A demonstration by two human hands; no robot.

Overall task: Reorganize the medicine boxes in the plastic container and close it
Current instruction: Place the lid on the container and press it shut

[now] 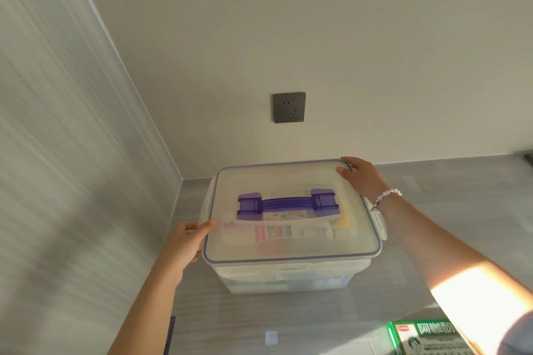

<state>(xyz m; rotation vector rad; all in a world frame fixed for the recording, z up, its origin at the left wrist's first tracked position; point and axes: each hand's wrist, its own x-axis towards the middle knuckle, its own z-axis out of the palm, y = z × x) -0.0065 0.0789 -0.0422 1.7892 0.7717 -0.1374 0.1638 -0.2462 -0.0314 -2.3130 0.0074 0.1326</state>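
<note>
A translucent plastic container point(288, 279) stands on the grey counter near the wall corner. Its clear lid point(288, 245) with a blue rim and a purple handle point(288, 204) sits on top. Medicine boxes point(291, 230) show blurred through the lid. My left hand point(184, 242) grips the lid's left front edge, thumb on top. My right hand point(362, 179) holds the lid's far right corner, fingers curled over the rim. A side latch point(379, 222) on the right stands out from the lid. A green and white medicine box point(424, 336) lies on the counter at the front right.
A dark wall socket point(289, 107) is on the wall behind the container. The left wall point(72, 153) meets the counter point(259, 320) beside the container. A small white square point(271, 337) lies on the counter at the front.
</note>
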